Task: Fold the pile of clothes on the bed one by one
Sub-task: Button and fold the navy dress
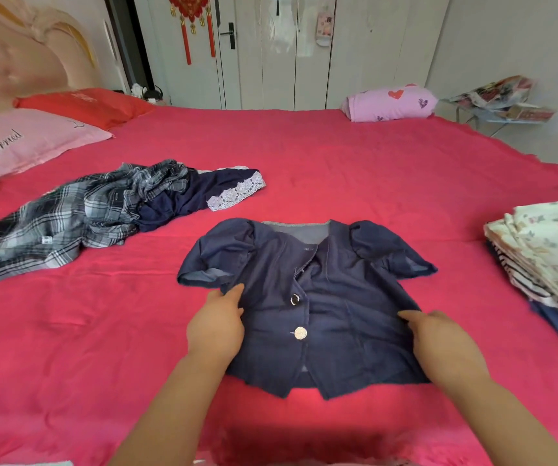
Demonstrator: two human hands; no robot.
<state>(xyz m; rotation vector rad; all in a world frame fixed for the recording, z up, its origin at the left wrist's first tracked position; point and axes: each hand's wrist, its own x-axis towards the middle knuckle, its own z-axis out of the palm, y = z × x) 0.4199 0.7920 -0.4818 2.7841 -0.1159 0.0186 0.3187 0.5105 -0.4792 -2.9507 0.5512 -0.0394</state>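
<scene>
Pinching navy blouse (pixel 324 290) by its sides, left hand (pixel 216 326), right hand (pixel 440 339), thumbs on top

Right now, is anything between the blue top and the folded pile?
Nothing visible. The left hand and right hand hold the dark blue denim button blouse, and only bare red bedsheet lies between it and the folded floral-topped clothes stack.
</scene>
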